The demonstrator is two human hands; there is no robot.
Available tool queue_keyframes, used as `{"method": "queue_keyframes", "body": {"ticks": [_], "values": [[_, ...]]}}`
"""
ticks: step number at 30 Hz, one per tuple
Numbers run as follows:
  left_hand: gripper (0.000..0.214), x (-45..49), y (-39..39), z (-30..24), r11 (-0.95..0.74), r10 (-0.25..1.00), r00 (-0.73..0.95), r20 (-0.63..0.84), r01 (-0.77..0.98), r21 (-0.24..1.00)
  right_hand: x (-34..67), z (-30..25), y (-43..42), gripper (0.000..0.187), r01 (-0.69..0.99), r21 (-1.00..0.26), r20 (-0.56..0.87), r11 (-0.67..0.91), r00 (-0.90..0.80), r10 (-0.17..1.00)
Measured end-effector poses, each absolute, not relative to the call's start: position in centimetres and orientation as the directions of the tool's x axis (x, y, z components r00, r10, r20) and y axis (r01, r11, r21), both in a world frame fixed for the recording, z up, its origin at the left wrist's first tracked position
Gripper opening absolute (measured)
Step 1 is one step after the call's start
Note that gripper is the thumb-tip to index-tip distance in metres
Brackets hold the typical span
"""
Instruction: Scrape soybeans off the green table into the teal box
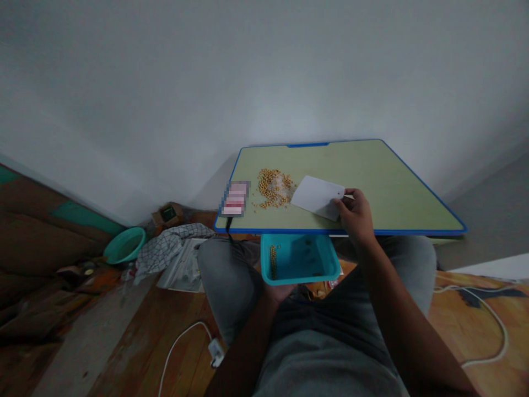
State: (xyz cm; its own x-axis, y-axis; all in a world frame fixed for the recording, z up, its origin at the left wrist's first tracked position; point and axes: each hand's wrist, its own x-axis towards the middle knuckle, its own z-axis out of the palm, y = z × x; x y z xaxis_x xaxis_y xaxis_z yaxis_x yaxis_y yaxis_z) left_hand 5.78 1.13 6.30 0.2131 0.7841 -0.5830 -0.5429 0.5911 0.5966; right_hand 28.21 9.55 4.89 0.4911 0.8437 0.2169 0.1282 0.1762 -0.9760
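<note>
My right hand (356, 215) is closed on the near right corner of a flat white plastic scraper (317, 196), thumb on top. The scraper lies low over the folding table (359, 165), its left edge beside a pile of yellow soybeans (268, 190). Whitish grains (281, 185) are mixed into the right part of the pile; their kind is unclear. My left hand (279, 292) holds a turquoise plastic basin (306, 256) from below, just under the table's front edge, with its fingers mostly hidden. Some soybeans lie along the basin's left side.
A blurred-out phone-like thing (235, 198) with a black cable sits at the table's left edge. A white wall stands behind. On the floor at left are a green basin (125, 245), checked cloth (176, 242) and cardboard box (167, 214). A white cable and plug (215, 352) lie nearby.
</note>
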Motion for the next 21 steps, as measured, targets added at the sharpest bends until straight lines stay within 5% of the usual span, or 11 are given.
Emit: {"method": "queue_keyframes", "body": {"ticks": [9,21], "values": [[0.052,6.3,0.7,7.1,0.56,0.797,0.133,-0.59,-0.528,0.638,28.1,5.4,9.4,0.051,0.112,-0.978,0.209,0.179,0.403,0.891],[0.069,6.8,1.5,7.1,0.59,0.743,0.112,-0.659,-0.573,0.568,27.4,6.5,9.0,0.053,0.087,-0.984,0.178,0.157,0.359,0.916]]}}
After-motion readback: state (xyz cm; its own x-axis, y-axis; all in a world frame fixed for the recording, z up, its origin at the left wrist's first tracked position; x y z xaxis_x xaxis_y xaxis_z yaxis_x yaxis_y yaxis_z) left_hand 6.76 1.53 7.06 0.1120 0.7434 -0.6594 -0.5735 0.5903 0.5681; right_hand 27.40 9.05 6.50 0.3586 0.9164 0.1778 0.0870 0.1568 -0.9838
